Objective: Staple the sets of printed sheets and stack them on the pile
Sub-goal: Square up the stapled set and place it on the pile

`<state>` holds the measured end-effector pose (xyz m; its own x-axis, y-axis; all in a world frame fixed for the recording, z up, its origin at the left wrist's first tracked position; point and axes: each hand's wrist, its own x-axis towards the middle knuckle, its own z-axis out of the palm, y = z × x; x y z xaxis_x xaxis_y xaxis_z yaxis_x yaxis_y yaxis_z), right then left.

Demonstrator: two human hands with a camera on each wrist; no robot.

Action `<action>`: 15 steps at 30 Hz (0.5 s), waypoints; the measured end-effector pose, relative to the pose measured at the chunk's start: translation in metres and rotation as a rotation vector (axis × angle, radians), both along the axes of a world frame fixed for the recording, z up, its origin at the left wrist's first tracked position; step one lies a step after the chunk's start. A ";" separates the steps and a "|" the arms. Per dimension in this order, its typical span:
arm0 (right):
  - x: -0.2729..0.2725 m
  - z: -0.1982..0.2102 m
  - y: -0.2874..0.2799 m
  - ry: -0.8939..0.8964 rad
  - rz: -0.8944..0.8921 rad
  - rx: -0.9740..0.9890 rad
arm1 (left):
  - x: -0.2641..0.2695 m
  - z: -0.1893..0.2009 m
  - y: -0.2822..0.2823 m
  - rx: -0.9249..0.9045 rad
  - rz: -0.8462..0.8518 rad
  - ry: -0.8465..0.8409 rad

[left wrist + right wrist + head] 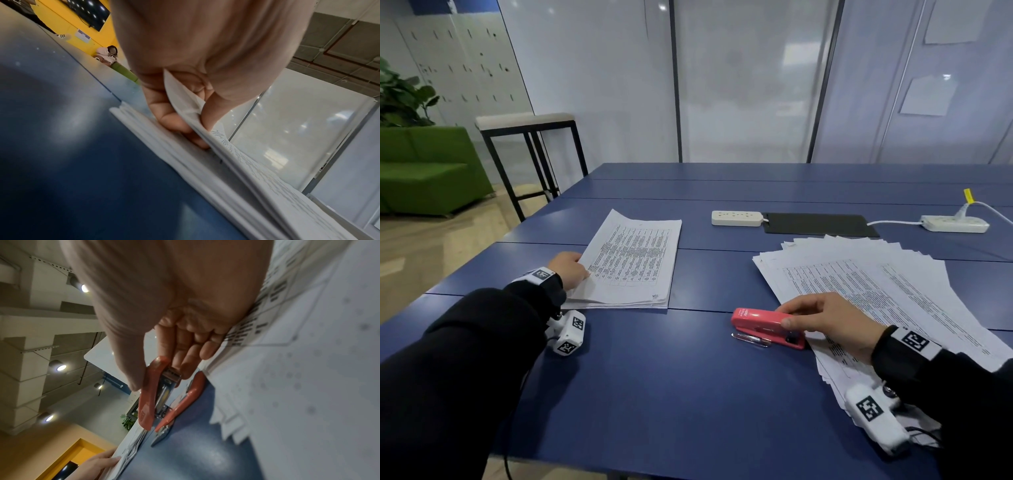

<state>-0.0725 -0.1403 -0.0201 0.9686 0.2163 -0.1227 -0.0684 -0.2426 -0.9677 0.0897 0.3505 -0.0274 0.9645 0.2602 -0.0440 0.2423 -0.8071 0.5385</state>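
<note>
Head view overhead (wide) — wrists close.

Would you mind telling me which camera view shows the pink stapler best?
The head view: the whole stapler lies in plain sight on the blue table, with the right hand gripping its rear end. The right wrist view shows it close but blurred, partly behind the fingers. The left wrist view does not show it.
</note>
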 end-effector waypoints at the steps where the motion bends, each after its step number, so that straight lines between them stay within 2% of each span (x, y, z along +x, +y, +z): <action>1: 0.000 0.000 0.000 -0.001 0.000 0.002 | 0.000 0.000 0.000 0.001 -0.002 0.003; 12: 0.000 -0.003 -0.001 -0.013 0.006 0.014 | 0.000 0.005 0.004 0.052 0.045 0.044; 15: 0.000 -0.002 -0.001 -0.019 0.017 0.012 | 0.000 0.008 0.006 0.087 0.051 0.106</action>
